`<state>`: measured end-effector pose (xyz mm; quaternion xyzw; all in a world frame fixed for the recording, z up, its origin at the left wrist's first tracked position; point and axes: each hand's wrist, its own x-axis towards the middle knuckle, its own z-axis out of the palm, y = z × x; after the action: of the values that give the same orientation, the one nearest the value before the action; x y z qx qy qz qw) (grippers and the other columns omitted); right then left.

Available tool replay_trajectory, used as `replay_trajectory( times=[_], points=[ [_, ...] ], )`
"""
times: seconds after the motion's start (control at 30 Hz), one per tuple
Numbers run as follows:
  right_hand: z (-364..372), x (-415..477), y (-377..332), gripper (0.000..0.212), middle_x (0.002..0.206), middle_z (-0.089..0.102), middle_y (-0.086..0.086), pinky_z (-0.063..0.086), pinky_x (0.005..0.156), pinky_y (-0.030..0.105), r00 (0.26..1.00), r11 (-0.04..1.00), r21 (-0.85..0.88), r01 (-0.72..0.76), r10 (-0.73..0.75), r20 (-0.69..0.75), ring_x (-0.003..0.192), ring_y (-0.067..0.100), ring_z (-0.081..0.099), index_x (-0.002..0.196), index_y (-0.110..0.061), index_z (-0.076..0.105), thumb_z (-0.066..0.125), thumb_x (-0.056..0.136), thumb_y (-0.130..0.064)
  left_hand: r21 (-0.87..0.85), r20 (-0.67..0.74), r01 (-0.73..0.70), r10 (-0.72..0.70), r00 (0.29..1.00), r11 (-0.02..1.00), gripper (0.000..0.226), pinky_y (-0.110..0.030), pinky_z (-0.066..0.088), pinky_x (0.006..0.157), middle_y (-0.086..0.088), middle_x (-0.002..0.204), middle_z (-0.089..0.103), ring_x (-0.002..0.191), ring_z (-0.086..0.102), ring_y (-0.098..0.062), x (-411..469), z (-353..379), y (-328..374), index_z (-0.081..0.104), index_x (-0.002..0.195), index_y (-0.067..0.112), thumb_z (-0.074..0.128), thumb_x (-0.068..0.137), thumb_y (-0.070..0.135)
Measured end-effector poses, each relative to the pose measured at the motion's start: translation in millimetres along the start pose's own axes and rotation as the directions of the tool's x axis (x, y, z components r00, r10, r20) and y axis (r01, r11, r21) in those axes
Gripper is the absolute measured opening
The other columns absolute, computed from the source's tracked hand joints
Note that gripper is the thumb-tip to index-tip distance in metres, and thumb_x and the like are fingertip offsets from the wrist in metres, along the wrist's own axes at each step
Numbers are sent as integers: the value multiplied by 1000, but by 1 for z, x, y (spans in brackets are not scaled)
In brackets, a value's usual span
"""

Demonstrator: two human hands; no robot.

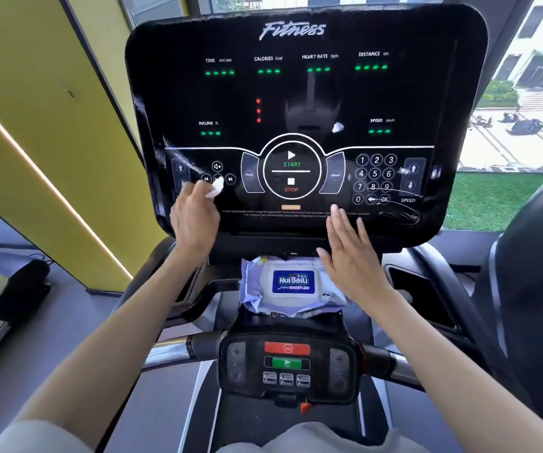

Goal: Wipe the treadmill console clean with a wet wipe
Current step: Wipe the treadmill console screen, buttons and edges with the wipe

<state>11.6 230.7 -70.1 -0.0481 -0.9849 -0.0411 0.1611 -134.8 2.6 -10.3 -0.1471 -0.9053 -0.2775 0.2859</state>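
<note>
Left hand [194, 214] pinches a crumpled white wipe [215, 188] in its fingertips, pressed on the console [306, 103] at the lower-left media buttons, just beside the volume icon. Right hand [351, 256] is open with fingers straight and together, tips at the console's bottom edge near the fine-print warning line; can't tell if it touches. Console is a glossy black rounded slab with "Fitness" in script on top. Readouts are TIME min:sec, CALORIES kcal, HEART RATE bpm, DISTANCE km, INCLINE %, SPEED km/h, all showing green dashes, with three red dots mid-left. The centre ring reads START over STOP, flanked by PROG and MODE. Keypad 0–9 with OK at right, then up/down arrows marked SPEED, with white streaks around them. Below the console sits a pack [293, 282] of crinkly lilac-white film with a blue "HuiBaiLi" label on its lid. Nearer me is a small black panel [288, 364] with a red bar, a green bar and three small keys, between chrome handlebar stubs.
</note>
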Motion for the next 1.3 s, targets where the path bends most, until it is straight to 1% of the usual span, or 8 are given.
replay_trajectory(
  times=[0.43, 0.67, 0.73, 0.87, 1.03, 1.07, 1.2, 1.3],
  points=[
    [0, 1, 2, 62, 149, 26, 23, 21, 112, 48, 1000, 999, 35, 24, -24, -20, 139, 30, 26, 136, 10, 35, 25, 94, -34, -125, 210, -354, 374, 903, 927, 28, -29, 33, 42, -14, 81, 53, 63, 54, -33, -30, 41, 88, 58, 87, 3, 54, 67, -16],
    [-1, -11, 18, 58, 149, 26, 23, 14, 115, 39, 996, 995, 62, -78, 80, -34, 139, 30, 24, 138, 8, 32, 23, 96, -31, -86, -27, -288, 286, 958, 954, 30, -33, 42, 48, -15, 79, 56, 65, 54, -33, -14, 39, 67, 61, 89, 2, 57, 66, -17],
    [-1, -18, 27, 57, 148, 27, 24, 12, 115, 39, 993, 993, 47, -110, 111, -31, 139, 31, 25, 138, 9, 32, 24, 97, -29, -124, 95, -522, 533, 840, 844, 35, -33, 45, 43, -13, 84, 55, 72, 55, -31, -28, 58, 91, 62, 94, 4, 61, 65, -15],
    [-2, -31, 40, 55, 145, 34, 25, 15, 113, 41, 989, 989, 58, -138, 141, -52, 135, 34, 32, 137, 8, 35, 27, 95, -26, -84, 295, -951, 919, 261, 297, 26, -32, 48, 54, -8, 94, 41, 82, 45, -23, -17, 71, 112, 61, 97, 6, 62, 73, -4],
    [2, -30, 36, 58, 144, 35, 24, 19, 112, 44, 982, 980, 72, -183, 186, -40, 136, 34, 32, 138, 6, 34, 26, 94, -30, -79, 61, -724, 728, 682, 685, 34, -42, 50, 55, -1, 97, 34, 86, 39, -25, 34, 58, 112, 53, 109, 10, 48, 80, -7],
    [2, -31, 36, 58, 145, 34, 25, 19, 112, 45, 982, 980, 75, -182, 186, -41, 136, 34, 31, 139, 6, 34, 26, 94, -30, -76, 80, -749, 753, 653, 658, 33, -43, 50, 56, -1, 97, 33, 87, 38, -25, 29, 55, 116, 54, 110, 9, 50, 81, -6],
    [2, -33, 39, 56, 145, 34, 25, 21, 112, 45, 986, 986, 64, -156, 160, -54, 136, 34, 31, 140, 4, 33, 27, 95, -28, 6, 335, -999, 941, -46, -51, 27, -32, 50, 62, -4, 97, 40, 86, 43, -23, 23, 57, 114, 59, 111, 4, 47, 87, 4],
    [3, -32, 36, 55, 145, 34, 23, 21, 113, 44, 981, 981, 63, -183, 186, -62, 137, 33, 30, 139, 4, 34, 27, 95, -27, -112, 195, -833, 834, 516, 542, 18, -41, 47, 68, 4, 88, 44, 83, 47, -24, 43, 50, 129, 52, 110, 9, 44, 97, 20]
  ],
)
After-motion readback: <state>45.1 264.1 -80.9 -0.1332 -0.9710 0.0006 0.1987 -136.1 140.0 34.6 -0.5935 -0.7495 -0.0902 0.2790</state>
